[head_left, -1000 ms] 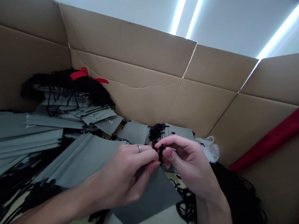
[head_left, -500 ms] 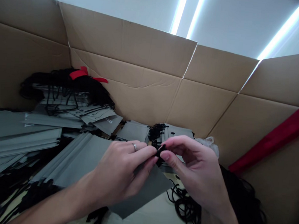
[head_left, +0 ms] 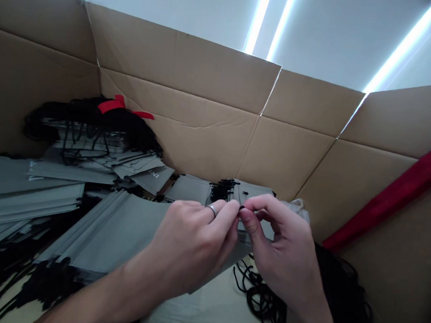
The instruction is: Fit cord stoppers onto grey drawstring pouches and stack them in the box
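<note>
1. A small black cord end (head_left: 241, 208) is held between the two hands, near the middle of the view; it is too small to make out its exact shape.
2. The left hand (head_left: 186, 247), with a silver ring (head_left: 211, 210) on one finger, is closed in a tight pinch; it grips the cord end from the left.
3. The right hand (head_left: 281, 248) is also gripping the cord end, pinching it from the right with its thumb and forefinger; its other fingers curl loosely, and the fingertips of both hands meet at the cord end.
4. A flat gray bag (head_left: 256, 223) lies just beyond the hands; a bunch of black cords (head_left: 221, 190) sits at its left, on the far side.
5. To the near right, a coil of black cord (head_left: 260, 300) lies just below the right hand; a larger heap of black cord (head_left: 342, 291) is farther right, and a white plastic bag (head_left: 297, 208) shows just past the right hand.
6. To the left, stacks of gray bags (head_left: 27, 194) lie with black cords (head_left: 44, 277) trailing at the near side; at the far left, another pile of bags (head_left: 88, 144) has a red strap (head_left: 111, 106) on top.
7. Cardboard walls (head_left: 177, 66) rise along the far side; a red strip (head_left: 391, 201) runs along the right wall, and bright light tubes (head_left: 257, 18) show above.
</note>
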`<state>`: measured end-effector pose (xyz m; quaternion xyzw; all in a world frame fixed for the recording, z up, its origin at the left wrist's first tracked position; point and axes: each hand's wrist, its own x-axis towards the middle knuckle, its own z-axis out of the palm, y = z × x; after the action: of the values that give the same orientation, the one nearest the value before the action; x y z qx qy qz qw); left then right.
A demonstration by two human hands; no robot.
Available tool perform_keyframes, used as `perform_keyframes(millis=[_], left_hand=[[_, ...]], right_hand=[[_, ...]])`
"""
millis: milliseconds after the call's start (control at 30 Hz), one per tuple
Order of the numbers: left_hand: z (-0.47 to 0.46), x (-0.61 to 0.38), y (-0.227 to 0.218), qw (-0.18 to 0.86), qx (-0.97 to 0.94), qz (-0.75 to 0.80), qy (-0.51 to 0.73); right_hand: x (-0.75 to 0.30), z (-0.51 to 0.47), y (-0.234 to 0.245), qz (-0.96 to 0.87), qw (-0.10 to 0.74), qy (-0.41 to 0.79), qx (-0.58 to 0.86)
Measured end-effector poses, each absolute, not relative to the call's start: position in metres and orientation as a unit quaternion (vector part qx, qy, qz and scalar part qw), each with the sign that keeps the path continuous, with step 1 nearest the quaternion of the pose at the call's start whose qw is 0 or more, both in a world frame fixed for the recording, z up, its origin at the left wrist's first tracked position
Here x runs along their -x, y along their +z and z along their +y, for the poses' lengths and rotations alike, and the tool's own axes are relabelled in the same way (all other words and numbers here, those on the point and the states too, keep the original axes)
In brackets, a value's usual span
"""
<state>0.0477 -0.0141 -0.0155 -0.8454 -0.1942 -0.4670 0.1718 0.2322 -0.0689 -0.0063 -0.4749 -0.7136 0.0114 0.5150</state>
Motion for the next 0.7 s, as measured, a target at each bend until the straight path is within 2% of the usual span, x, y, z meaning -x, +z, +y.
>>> perform_keyframes(millis=[133, 433, 700], left_hand=[[-0.014, -0.053, -0.018, 0.168, 0.833, -0.207, -0.485], [-0.014, -0.048, -0.023, 0.044, 0.846, -0.184, -0.498], [-0.014, -0.042, -0.016, -0.129, 0.844, -0.172, -0.491]], right_hand=[[-0.229, -0.069, -0.004, -0.711, 0.512, 0.067, 0.477], [-0.230, -0.070, -0.009, -0.692, 0.533, 0.165, 0.458], [-0.226, -0.066, -0.010, -0.679, 0.548, 0.210, 0.441]])
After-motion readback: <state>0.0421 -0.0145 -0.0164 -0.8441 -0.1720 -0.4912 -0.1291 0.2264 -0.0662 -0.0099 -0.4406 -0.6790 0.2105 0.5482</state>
